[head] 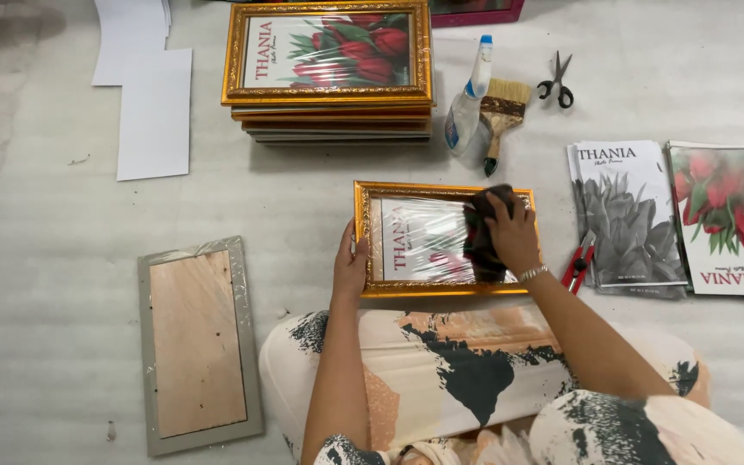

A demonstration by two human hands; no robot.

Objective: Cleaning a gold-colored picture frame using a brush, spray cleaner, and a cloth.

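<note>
A gold picture frame lies flat on the floor just in front of the seated person's knees. The left hand clasps its left edge, fingers curled around the rim. The right hand presses a dark cloth onto the glass, fingers bent over the cloth and gripping it. Beyond lie a stack of frames, a spray bottle, a brush and scissors. The floor covering is pale and ribbed.

A stack of gold frames, spray bottle, paintbrush, scissors and flower prints lie around.
</note>
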